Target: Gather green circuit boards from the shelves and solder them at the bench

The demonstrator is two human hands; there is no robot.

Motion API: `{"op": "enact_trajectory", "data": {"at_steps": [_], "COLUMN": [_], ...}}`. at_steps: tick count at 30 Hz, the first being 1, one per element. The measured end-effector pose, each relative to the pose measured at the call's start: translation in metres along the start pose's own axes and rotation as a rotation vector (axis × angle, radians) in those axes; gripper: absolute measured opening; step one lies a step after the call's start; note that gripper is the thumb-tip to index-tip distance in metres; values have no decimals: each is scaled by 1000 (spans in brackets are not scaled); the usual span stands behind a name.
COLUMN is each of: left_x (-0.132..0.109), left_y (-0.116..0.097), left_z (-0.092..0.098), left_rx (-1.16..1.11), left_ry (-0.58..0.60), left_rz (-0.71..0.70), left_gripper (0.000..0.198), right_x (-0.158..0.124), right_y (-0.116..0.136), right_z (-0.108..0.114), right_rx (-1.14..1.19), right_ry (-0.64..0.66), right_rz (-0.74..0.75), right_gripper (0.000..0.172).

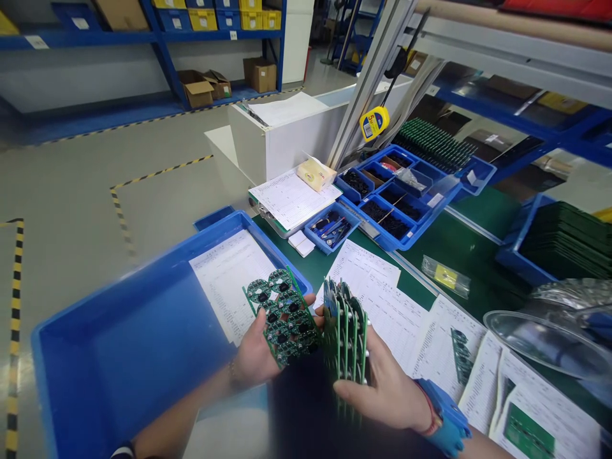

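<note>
My left hand (258, 354) holds a green circuit board panel (282, 315) with round black parts, tilted face up over the corner of a large blue tray (119, 357). My right hand (387, 389), with a blue band at the wrist, grips a stack of several green circuit board panels (345, 338) standing on edge. The single panel and the stack nearly touch. A printed sheet (229, 280) lies inside the blue tray under the left hand's panel.
Printed papers (382, 306) cover the green bench. Behind them stand a blue compartment tray of black parts (396, 197), a small blue bin of tools (332, 228), a clipboard (289, 201) and a yellow tape measure (373, 122). A clear bowl (545, 344) and a bin of dark trays (559, 242) sit at right.
</note>
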State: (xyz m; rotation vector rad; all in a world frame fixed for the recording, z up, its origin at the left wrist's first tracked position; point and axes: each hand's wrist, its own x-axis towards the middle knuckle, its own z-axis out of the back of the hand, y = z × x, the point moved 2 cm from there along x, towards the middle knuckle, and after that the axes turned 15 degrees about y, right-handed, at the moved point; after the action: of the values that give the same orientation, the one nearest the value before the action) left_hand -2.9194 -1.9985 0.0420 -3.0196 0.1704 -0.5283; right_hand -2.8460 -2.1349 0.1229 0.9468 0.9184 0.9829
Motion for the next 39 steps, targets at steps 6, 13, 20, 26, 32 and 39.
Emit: {"op": "enact_trajectory", "data": {"at_steps": [6, 13, 20, 26, 32, 39], "left_x": [1, 1, 3, 2, 1, 2], "left_y": [0, 0, 1, 2, 2, 2], "left_z": [-2, -2, -4, -4, -2, -2], "left_rx": [14, 24, 34, 10, 4, 35], "left_ry": [8, 2, -18, -5, -25, -22], "left_rz": [8, 3, 11, 10, 5, 34], "left_gripper": [63, 64, 63, 61, 58, 61], "right_x": [1, -1, -1, 0, -2, -3], "right_y": [3, -1, 0, 1, -2, 2], "right_z": [0, 1, 1, 1, 0, 0], "right_rx": [5, -14, -27, -21, -27, -33], "right_ry": [-3, -8, -7, -8, -14, -23], "right_rz": [-10, -18, -16, 3, -4, -19], "right_gripper": [90, 86, 87, 86, 88, 90]}}
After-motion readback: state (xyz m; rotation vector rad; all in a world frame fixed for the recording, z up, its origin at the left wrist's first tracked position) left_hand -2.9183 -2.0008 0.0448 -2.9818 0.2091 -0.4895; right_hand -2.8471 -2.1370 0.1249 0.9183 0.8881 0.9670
